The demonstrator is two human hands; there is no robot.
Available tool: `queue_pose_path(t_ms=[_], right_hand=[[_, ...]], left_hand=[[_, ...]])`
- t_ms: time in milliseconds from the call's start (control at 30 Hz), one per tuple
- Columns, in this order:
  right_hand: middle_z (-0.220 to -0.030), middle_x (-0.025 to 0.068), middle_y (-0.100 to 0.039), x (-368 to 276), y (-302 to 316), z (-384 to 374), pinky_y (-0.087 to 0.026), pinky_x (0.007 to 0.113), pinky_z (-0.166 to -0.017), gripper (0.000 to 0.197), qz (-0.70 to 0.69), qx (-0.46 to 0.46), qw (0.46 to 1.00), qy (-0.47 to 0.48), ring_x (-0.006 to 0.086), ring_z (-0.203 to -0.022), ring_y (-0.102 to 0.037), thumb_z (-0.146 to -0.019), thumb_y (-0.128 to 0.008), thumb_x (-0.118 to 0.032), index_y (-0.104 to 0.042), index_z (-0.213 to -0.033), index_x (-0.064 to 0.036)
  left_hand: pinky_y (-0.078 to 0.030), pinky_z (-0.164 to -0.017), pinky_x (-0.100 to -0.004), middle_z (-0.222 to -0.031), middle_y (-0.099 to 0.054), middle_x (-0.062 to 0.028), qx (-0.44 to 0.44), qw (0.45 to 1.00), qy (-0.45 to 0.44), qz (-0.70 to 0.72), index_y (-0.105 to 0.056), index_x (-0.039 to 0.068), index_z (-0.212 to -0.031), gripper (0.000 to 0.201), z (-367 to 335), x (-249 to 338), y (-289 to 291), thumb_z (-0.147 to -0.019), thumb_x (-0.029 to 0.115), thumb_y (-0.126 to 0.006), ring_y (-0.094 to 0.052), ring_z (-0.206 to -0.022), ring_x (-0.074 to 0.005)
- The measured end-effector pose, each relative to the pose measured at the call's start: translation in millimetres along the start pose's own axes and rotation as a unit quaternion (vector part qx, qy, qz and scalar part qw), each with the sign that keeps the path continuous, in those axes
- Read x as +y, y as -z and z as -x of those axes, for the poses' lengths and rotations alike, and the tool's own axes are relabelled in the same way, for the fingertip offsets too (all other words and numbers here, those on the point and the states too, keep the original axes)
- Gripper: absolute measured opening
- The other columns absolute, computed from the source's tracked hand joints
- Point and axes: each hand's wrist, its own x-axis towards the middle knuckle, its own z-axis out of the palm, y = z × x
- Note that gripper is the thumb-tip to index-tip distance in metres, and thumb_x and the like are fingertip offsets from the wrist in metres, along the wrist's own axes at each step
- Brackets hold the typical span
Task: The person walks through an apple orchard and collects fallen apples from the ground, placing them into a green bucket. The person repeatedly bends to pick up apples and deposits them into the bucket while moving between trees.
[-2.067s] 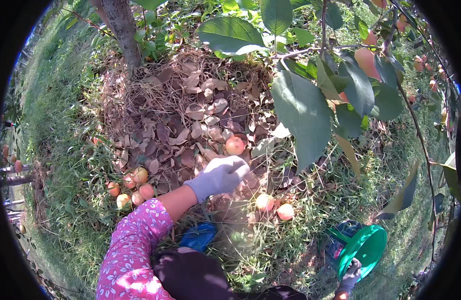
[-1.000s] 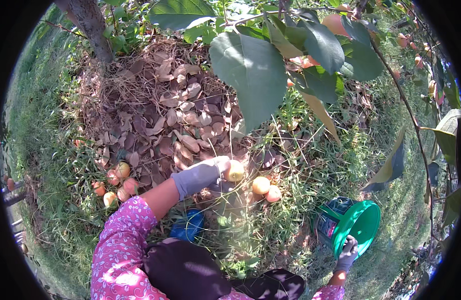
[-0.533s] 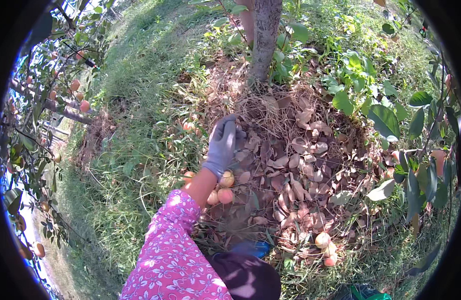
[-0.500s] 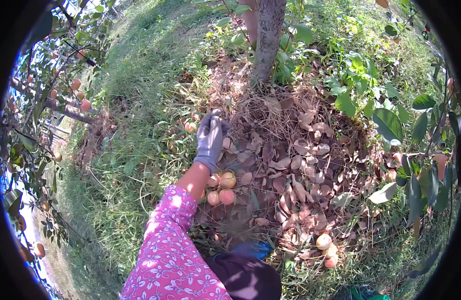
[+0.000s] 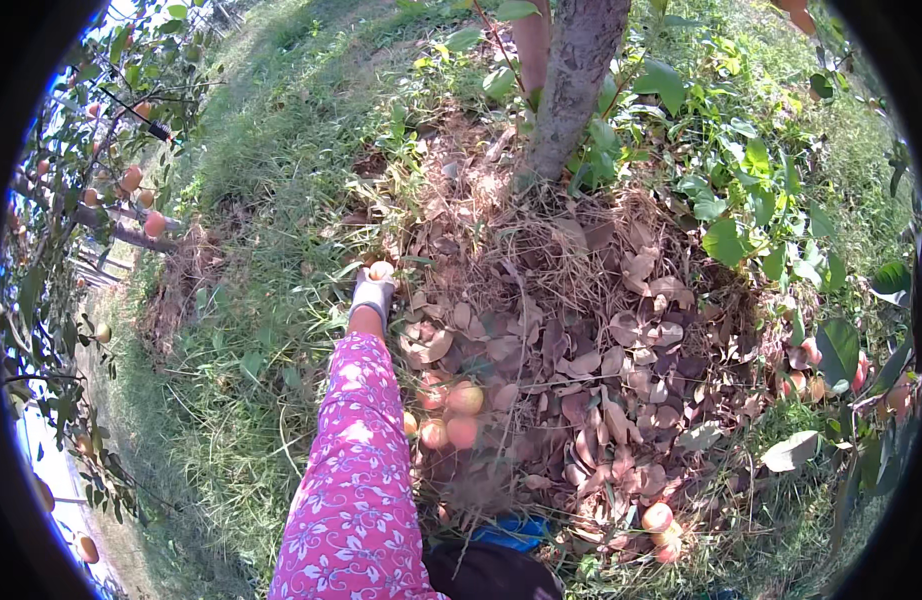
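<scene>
My left hand (image 5: 372, 293), in a grey glove, reaches into the grass left of the tree trunk. Its fingers close around an apple (image 5: 381, 271), though the fingertips are partly hidden. A pink sleeve with white leaf patterns covers that arm. Nearer to me, right of the sleeve, a small group of red and yellow apples (image 5: 464, 398) lies on dry leaves. Another little cluster of apples (image 5: 657, 517) rests on the ground at the lower right. My right hand is out of view.
The tree trunk (image 5: 576, 90) rises at the top, with leafy shoots beside it. Fruit-laden branches hang at the left (image 5: 91, 215) and right edges. Brown fallen leaves (image 5: 621, 370) cover the middle ground. Something blue (image 5: 516, 532) shows beside my dark-clothed knee (image 5: 493, 572).
My left hand has moved left and slightly down in the picture and has closed on an apple in the grass. The view has shifted, so the trunk and ground apples appear lower and further right.
</scene>
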Motion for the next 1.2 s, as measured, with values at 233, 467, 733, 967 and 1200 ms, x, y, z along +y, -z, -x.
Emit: queue_pose_path(t_ms=[233,467,733,967,1200], right_hand=[[-0.113,0.009,-0.068,-7.5,-6.5,-3.4,-0.048,0.033,-0.087,0.04,0.002,-0.009,1.0,-0.006,0.0197,-0.098,-0.063,-0.106,-0.059,-0.032,-0.061,-0.128,0.0009],[-0.115,0.0097,-0.068,-2.9,8.9,6.6,-0.048,0.035,-0.09,0.042,0.022,0.022,0.999,-0.028,0.021,-0.101,-0.063,-0.105,-0.06,-0.032,-0.06,-0.131,0.0009],[-0.118,0.0104,-0.068,3.9,2.4,3.0,-0.048,0.036,-0.093,0.045,0.015,0.016,0.999,-0.03,0.0225,-0.104,-0.064,-0.104,-0.06,-0.033,-0.058,-0.134,0.0009],[-0.121,0.0111,-0.068,11.1,-22.5,-9.8,-0.048,0.038,-0.096,0.048,-0.012,-0.024,1.0,-0.016,0.0238,-0.107,-0.065,-0.104,-0.061,-0.033,-0.057,-0.137,0.0009],[-0.124,0.0118,-0.069,41.2,-9.0,0.1,-0.048,0.04,-0.099,0.05,-0.012,0.008,0.999,-0.043,0.0252,-0.109,-0.065,-0.103,-0.062,-0.033,-0.056,-0.14,0.0008]], left_hand=[[-0.052,-0.1,-0.0403,-0.125,-0.067,-0.0174,-0.029,0.544,0.325,0.773,-0.054,0.009,-0.138,0.08,20.7,5.3,31.8,-0.077,0.051,-0.085,-0.066,-0.112,-0.0305],[-0.054,-0.084,-0.0332,-0.097,-0.068,-0.0067,0.027,0.5,0.298,0.813,-0.057,0.009,-0.122,0.05,20.2,53.1,105.1,-0.087,0.031,-0.085,-0.065,-0.087,-0.0194],[-0.056,-0.089,-0.0304,-0.113,-0.067,-0.0056,0.003,0.644,0.201,0.738,-0.058,0.01,-0.132,0.061,10.7,41.8,93.1,-0.08,0.018,-0.088,-0.066,-0.099,-0.0171],[-0.057,-0.088,-0.0319,-0.113,-0.065,-0.0064,0.225,0.522,0.161,0.806,-0.058,0.01,-0.132,0.059,57.7,-1.2,93.5,-0.079,0.002,-0.082,-0.066,-0.097,-0.0172],[-0.051,-0.104,-0.0395,-0.129,-0.058,-0.0165,0.242,0.535,0.003,0.81,-0.061,0.006,-0.136,0.069,165.9,-2.4,313.9,-0.077,0.025,-0.09,-0.061,-0.117,-0.0278]])
